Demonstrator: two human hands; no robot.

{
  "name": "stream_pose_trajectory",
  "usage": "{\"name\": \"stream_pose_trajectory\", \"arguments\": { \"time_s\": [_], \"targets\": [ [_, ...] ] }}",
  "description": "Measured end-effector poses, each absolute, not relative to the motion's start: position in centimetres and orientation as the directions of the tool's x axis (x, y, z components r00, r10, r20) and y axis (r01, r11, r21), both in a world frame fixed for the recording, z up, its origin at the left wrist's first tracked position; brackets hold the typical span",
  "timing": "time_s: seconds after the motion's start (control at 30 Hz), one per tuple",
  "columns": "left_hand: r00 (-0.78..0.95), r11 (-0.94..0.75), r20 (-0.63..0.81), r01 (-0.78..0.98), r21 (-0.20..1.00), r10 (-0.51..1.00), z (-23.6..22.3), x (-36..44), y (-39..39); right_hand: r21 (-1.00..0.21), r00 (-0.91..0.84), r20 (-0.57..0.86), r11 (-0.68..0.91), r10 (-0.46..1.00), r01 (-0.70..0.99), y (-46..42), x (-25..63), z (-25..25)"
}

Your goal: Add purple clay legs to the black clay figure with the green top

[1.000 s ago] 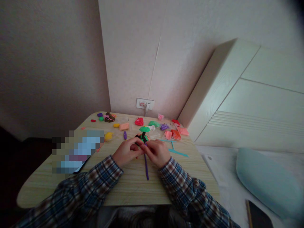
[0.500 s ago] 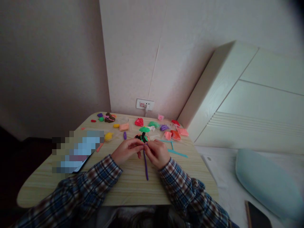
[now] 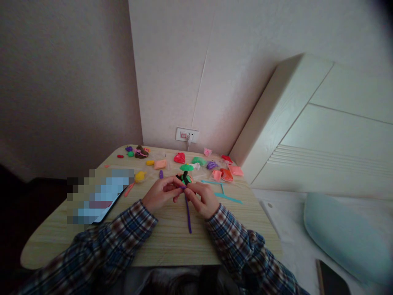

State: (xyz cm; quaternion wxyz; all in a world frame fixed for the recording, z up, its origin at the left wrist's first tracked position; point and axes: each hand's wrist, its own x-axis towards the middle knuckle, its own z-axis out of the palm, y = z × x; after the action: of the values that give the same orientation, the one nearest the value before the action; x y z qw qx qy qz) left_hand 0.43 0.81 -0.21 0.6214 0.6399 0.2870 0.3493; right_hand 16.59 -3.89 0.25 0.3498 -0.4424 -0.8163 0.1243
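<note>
Purple modelling-clay strip (image 3: 188, 217), smooth, thin and matt, ran from your meeting fingertips back toward you, its long axis near to far, its free end angled slightly rightward. Your left hand (image 3: 161, 194) and right hand (image 3: 203, 199) met above the wood-grained table (image 3: 166, 246), thumbs and forefingers pinching the strip's upper end; whether a separate purple scrap was gripped there could not be told. The loose length passed between your plaid cuffs (image 3: 215, 216), closer to the right one; contact with the tabletop was not determinable. Just beyond your fingertips sat a black, irregular model (image 3: 185, 178), partly hidden, under a flat green cap (image 3: 186, 167). Beyond your left hand lay a stubby purple lump (image 3: 161, 174); to your right, straight-edged teal plastic tools (image 3: 229, 198) and a glossy orange packet (image 3: 226, 175).
</note>
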Motion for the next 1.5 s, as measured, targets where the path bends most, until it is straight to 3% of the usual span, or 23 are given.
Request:
{"name": "stream_pose_trajectory", "arguments": {
  "time_s": [0.17,0.4,0.67,0.93,1.23,1.5],
  "targets": [
    [0.573,-0.065,0.097,-0.076,0.995,0.814,0.0,0.5,0.7,-0.591,-0.337,0.440,0.551,0.832,0.589,-3.8,16.5,0.3],
    [0.526,-0.075,0.109,-0.087,0.993,0.843,0.0,0.4,0.5,-0.553,-0.304,0.397,0.490,0.866,0.674,-3.4,16.4,-0.1],
    [0.516,-0.116,0.118,-0.037,0.993,0.848,-0.2,0.4,0.6,-0.425,-0.323,0.413,0.494,0.851,0.758,-3.7,16.3,-0.1],
    [0.554,-0.141,0.108,0.018,0.990,0.825,-0.4,0.5,0.1,-0.470,-0.262,0.422,0.457,0.868,0.755,-3.6,16.5,-0.3],
    [0.524,-0.402,0.246,0.207,0.892,0.815,-1.2,0.8,-0.8,-0.386,-0.306,0.507,0.530,0.806,0.755,-3.6,16.6,-1.3],
    [0.503,-0.513,0.323,0.301,0.804,0.802,-1.3,0.7,-0.8,-0.483,-0.354,0.477,0.576,0.804,0.659,-3.4,17.3,-2.7]
  ]
}}
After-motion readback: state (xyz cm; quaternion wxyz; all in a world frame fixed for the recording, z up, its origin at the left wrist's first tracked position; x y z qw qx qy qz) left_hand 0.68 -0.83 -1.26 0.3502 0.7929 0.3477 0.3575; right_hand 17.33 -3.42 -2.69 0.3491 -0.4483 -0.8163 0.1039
